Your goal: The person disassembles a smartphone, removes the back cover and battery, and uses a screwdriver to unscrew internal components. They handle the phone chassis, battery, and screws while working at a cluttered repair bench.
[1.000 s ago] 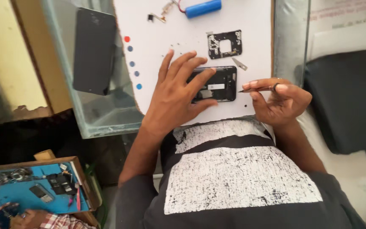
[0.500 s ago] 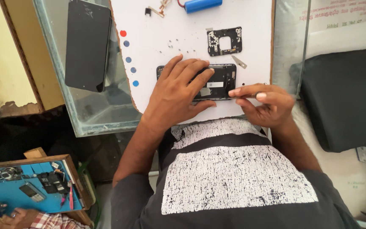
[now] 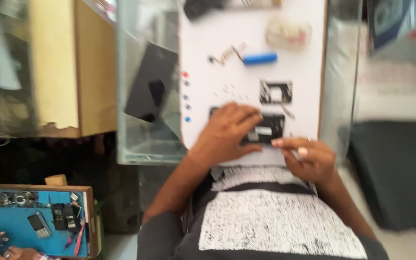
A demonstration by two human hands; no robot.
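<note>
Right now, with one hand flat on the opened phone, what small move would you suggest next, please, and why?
Probably bring the right hand in over the opened phone. The left hand already pins it flat on the white mat, and the right fingertips sit just at its lower right edge, though blur hides any tool.

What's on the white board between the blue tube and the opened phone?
In the head view, a black frame part lies between the blue tube and opened phone.

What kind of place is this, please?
Probably a phone repair bench. The left hand rests on an opened phone on a white mat, with a blue cylindrical cell and a black frame part nearby.
</note>
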